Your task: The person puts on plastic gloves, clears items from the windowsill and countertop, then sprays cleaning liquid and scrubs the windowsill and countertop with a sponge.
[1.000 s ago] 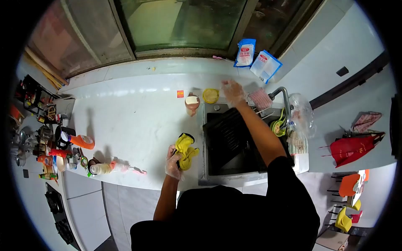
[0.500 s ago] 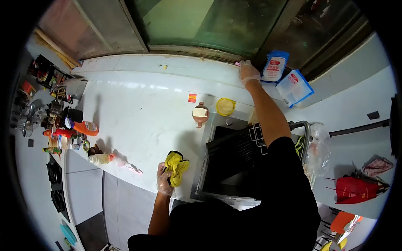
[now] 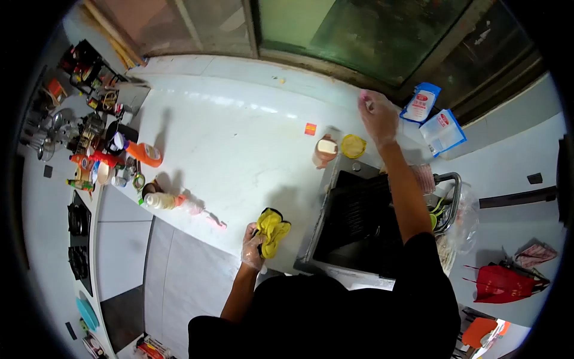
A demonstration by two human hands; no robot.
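The left hand [image 3: 252, 246] grips a yellow cloth [image 3: 274, 233] while the right hand [image 3: 379, 117], fingers curled, seems to pinch a pink thing [image 3: 363, 95], which calls for a snug hold.

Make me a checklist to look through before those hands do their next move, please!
1. Left hand holding the yellow cloth: ok.
2. Clear gloves on both hands: ok.
3. Right hand gripping the small pink object at its fingertips: cannot tell.
4. Orange bottle away from both hands: ok.
5. Sink uncovered: not ok, a black ridged tray covers part.
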